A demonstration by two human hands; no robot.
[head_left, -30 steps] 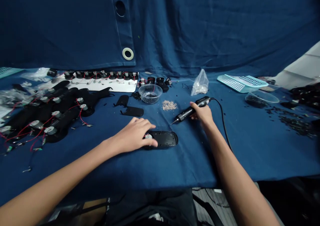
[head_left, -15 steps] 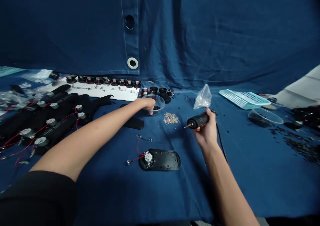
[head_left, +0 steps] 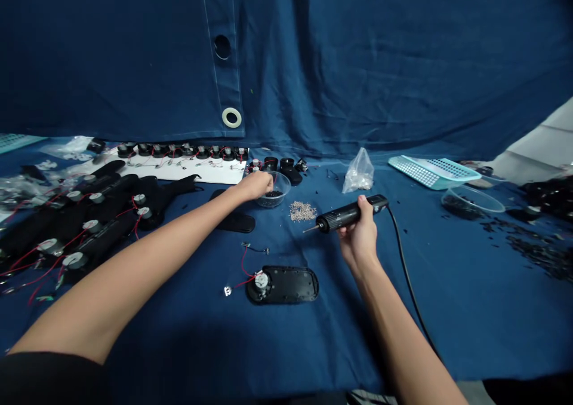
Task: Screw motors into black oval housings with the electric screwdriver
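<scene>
Blue tablecloth: left hand at a clear tub, right hand on an electric screwdriver

At far left, a teal mesh basket is cropped, and clear plastic bags blur together, their contents unclear. Black housings with silver motors and red wires overlap on the cloth, partly hidden by the left forearm, whose black sleeve is cut off. Behind, a white board bears a row of wired motors. The left hand's fingers bend down into the tub of small dark pieces; the tips are hidden, so whether they pinch anything cannot be told. Nearer, an open black casing with one silver motor lies flat, apart from both hands. Right of the tub spreads a heap of tiny screws. The right hand's fingers wrap the screwdriver, bit pointing left above the cloth; its cord passes out of sight behind the forearm. Beyond stand a clear bag with pale contents and a light blue basket. A second clear tub holds dark pieces, beside dark scattered parts cropped at right. Blue curtain backs everything.
</scene>
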